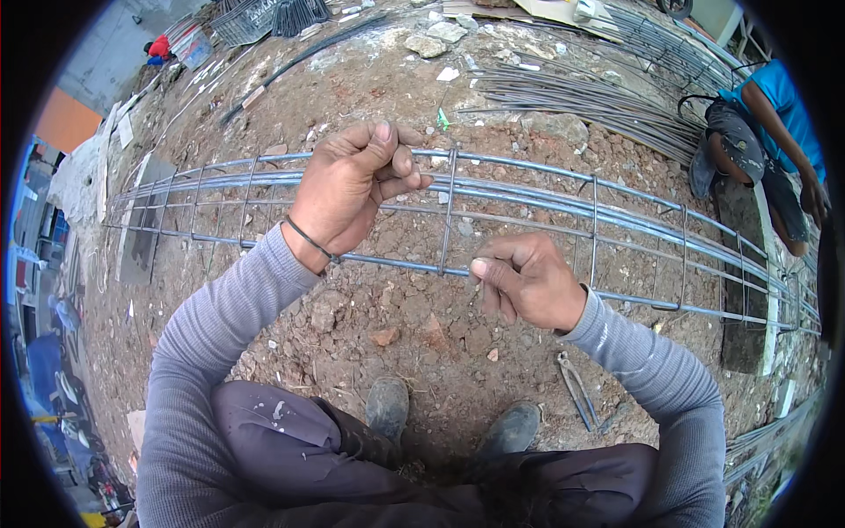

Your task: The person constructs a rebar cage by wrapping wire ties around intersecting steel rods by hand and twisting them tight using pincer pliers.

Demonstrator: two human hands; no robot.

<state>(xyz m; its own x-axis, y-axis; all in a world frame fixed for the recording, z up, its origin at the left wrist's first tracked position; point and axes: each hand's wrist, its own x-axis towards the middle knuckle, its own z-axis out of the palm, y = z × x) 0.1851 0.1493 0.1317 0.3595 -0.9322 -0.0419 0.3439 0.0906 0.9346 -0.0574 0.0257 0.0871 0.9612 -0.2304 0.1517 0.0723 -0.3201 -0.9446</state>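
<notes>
A long rebar cage of steel bars and bent stirrups lies across the ground before me. My left hand is over its upper bars, palm partly turned up, the thumb pressed toward curled fingers. Beside the lower bar, just right of a stirrup, my right hand has thumb and forefinger pinched together. Whether either hand pinches a thin wire cannot be made out. A pair of end-cutting pincers lies on the soil below my right forearm.
Boards lie beneath the cage's two ends. A co-worker in a blue shirt crouches at the right. Loose rebar and a bundle of thin rods lie beyond the cage, with a crate at the top left.
</notes>
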